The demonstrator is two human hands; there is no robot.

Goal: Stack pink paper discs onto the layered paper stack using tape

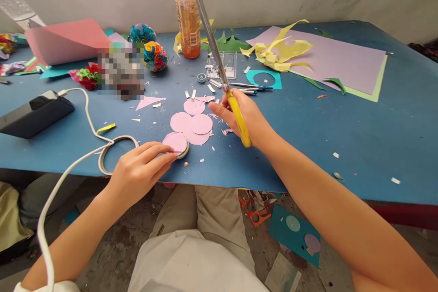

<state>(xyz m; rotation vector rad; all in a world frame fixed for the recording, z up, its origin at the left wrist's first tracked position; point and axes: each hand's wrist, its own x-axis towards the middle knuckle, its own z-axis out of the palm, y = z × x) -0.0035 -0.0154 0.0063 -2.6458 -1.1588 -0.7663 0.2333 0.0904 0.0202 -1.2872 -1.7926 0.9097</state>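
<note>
My right hand (251, 116) is wrapped round a pair of scissors (216, 48) with yellow handles. The blades look closed and point up and away, in front of an orange drink bottle (188, 13). Near the table's front edge, my left hand (143, 166) grips a small stack of round paper pieces with a pink paper circle (175, 143) on top and a greenish edge below. Its thumb is hidden. Several more pink circles (201, 124) lie overlapping just beyond, among pink scraps (148, 102).
A roll of tape (102, 157) and a white cable (86, 105) running to a black device (37, 114) lie left. Behind are a compass (253, 86), a clear case (230, 65), pleated paper balls (155, 56) and a lilac sheet (356, 61). Paper scraps (255, 210) litter the floor.
</note>
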